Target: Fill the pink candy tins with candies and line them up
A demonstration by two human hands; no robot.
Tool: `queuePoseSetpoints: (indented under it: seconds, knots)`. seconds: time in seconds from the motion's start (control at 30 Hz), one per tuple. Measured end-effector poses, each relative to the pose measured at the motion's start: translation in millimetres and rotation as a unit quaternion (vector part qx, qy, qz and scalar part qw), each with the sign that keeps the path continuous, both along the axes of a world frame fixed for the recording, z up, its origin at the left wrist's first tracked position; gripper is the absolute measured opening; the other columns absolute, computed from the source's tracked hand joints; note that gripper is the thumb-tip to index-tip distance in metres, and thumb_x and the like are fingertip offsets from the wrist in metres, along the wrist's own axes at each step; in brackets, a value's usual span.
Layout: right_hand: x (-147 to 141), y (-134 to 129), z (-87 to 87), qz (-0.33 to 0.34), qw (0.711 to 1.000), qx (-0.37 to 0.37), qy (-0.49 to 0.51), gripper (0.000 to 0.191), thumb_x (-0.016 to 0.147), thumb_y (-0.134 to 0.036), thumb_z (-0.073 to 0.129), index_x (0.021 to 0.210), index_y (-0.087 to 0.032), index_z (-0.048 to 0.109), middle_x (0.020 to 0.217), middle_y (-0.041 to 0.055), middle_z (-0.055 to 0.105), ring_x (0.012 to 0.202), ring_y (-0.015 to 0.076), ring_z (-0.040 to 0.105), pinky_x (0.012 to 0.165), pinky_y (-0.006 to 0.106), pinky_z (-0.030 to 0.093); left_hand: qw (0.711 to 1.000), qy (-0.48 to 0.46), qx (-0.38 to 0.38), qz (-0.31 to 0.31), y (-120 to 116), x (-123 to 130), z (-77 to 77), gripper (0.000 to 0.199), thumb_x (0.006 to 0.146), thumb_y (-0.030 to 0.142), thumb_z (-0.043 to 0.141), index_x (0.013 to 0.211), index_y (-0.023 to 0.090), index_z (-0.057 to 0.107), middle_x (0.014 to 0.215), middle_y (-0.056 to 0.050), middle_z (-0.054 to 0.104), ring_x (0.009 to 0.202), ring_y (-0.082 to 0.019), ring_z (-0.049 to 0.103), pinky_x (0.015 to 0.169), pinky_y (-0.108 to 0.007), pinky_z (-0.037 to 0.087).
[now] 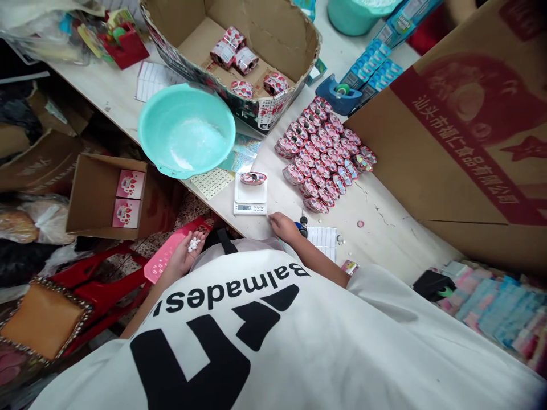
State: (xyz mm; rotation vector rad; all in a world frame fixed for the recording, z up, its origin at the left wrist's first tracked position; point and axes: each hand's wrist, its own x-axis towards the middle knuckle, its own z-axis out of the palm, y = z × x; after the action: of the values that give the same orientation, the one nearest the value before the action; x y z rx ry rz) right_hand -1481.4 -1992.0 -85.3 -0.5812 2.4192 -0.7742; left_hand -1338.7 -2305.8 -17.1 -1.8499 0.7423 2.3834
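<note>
Small white pellets [194,244] lie in the upturned palm of my left hand [188,250], low at the table's front edge. My right hand [284,225] rests on the table edge beside the lower right corner of a white digital scale [250,196], its fingers curled together; anything between them is too small to make out. One red and pink oval pack [253,179] sits on the scale, whose display is lit. Right of the scale stand several rows of similar packs [322,154]. A turquoise basin [147,128] with white contents is behind and left of the scale.
An open carton [282,108] holding several packs stands at the back. A large cardboard box [440,165] borders the right side, near a blue tape dispenser [339,99]. A smaller box [98,196] is below the table at left. White pellets and a pink ring [360,224] lie loose at right.
</note>
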Motion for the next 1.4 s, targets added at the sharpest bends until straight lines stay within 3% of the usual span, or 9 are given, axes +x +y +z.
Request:
queuePoseSetpoints:
  seconds: [0.2, 0.37, 0.67, 0.83, 0.93, 1.07, 1.17, 1.27, 1.4]
  knots:
    - [7.5, 0.4, 6.5, -0.002, 1.0, -0.003, -0.007, 0.034, 0.092, -0.016, 0.045, 0.118, -0.015, 0.066, 0.121, 0.013, 0.067, 0.11, 0.024, 0.064, 0.096, 0.037, 0.05, 1.0, 0.014, 0.0, -0.009, 1.2, -8.2, 4.0, 0.022, 0.099, 0.019, 0.044, 0.095, 0.009, 0.064, 0.078, -0.008, 0.071, 0.071, -0.013, 0.072, 0.067, -0.02, 0.061]
    - [4.9, -15.9, 21.5, -0.006, 0.998, -0.053, 0.019, 0.033, 0.089, -0.013, 0.047, 0.115, -0.019, 0.068, 0.118, 0.0095, 0.068, 0.107, 0.0215, 0.064, 0.096, 0.036, 0.05, 0.998, 0.046, 0.017, -0.042, 7.1, -28.3, -0.2, 0.02, 0.097, 0.017, 0.048, 0.105, 0.009, 0.065, 0.086, -0.011, 0.073, 0.081, -0.017, 0.073, 0.074, -0.026, 0.063]
    - [-13.7, -31.0, 37.7, -0.032, 0.997, -0.066, 0.02, 0.028, 0.091, -0.016, 0.049, 0.109, -0.018, 0.07, 0.111, 0.0092, 0.071, 0.1, 0.0201, 0.066, 0.094, 0.035, 0.05, 0.995, 0.063, 0.015, -0.078, 10.7, -60.3, 1.4, 0.023, 0.098, 0.018, 0.046, 0.11, 0.01, 0.064, 0.085, -0.011, 0.073, 0.078, -0.017, 0.073, 0.069, -0.025, 0.062]
    - [-17.1, -35.1, 36.7, -0.038, 0.999, -0.037, -0.009, 0.027, 0.089, -0.015, 0.052, 0.108, -0.017, 0.071, 0.11, 0.0098, 0.072, 0.1, 0.0211, 0.066, 0.095, 0.036, 0.05, 0.991, 0.076, 0.032, -0.103, 13.6, -65.4, -0.4, 0.024, 0.098, 0.019, 0.045, 0.103, 0.008, 0.065, 0.087, -0.013, 0.074, 0.081, -0.02, 0.073, 0.07, -0.027, 0.063]
    - [-17.1, -53.7, 44.1, -0.051, 0.997, -0.049, -0.02, 0.026, 0.089, -0.015, 0.053, 0.108, -0.017, 0.071, 0.111, 0.0096, 0.072, 0.1, 0.0207, 0.066, 0.094, 0.034, 0.05, 0.988, 0.086, 0.036, -0.125, 19.5, -70.7, -0.6, 0.026, 0.098, 0.02, 0.044, 0.099, 0.006, 0.066, 0.088, -0.015, 0.073, 0.08, -0.02, 0.073, 0.069, -0.027, 0.062]
    - [-21.7, -99.0, 65.2, 0.018, 0.993, -0.119, -0.01, 0.028, 0.09, -0.018, 0.054, 0.114, -0.016, 0.069, 0.11, 0.0079, 0.07, 0.095, 0.0175, 0.064, 0.088, 0.029, 0.049, 0.981, 0.108, 0.046, -0.156, 34.5, -85.3, 2.1, 0.029, 0.098, 0.02, 0.042, 0.098, 0.005, 0.066, 0.087, -0.016, 0.073, 0.08, -0.02, 0.072, 0.07, -0.028, 0.061]
    - [-31.3, -126.6, 79.1, 0.095, 0.987, -0.127, 0.009, 0.027, 0.087, -0.019, 0.056, 0.111, -0.017, 0.07, 0.103, 0.006, 0.067, 0.087, 0.0162, 0.062, 0.08, 0.027, 0.046, 0.977, 0.13, 0.049, -0.159, 44.2, -99.0, 4.2, 0.027, 0.098, 0.018, 0.041, 0.094, 0.007, 0.065, 0.077, -0.01, 0.071, 0.069, -0.015, 0.069, 0.074, -0.027, 0.059]
    - [-44.8, -136.4, 84.8, 0.146, 0.983, -0.103, 0.03, 0.027, 0.087, -0.018, 0.057, 0.109, -0.018, 0.072, 0.1, 0.0051, 0.062, 0.085, 0.0158, 0.059, 0.077, 0.026, 0.043, 0.978, 0.134, 0.042, -0.151, 47.2, -112.0, 6.6, 0.026, 0.099, 0.017, 0.039, 0.09, 0.011, 0.063, 0.074, -0.006, 0.069, 0.066, -0.012, 0.067, 0.078, -0.025, 0.058]
    - [-67.8, -135.3, 87.3, 0.203, 0.974, -0.086, 0.043, 0.03, 0.087, -0.013, 0.057, 0.111, -0.019, 0.074, 0.099, 0.0055, 0.059, 0.084, 0.0157, 0.056, 0.076, 0.026, 0.039, 0.979, 0.136, 0.028, -0.149, 44.7, -130.0, 13.8, 0.024, 0.099, 0.017, 0.041, 0.091, 0.011, 0.062, 0.078, -0.006, 0.07, 0.077, -0.013, 0.068, 0.087, -0.028, 0.056]
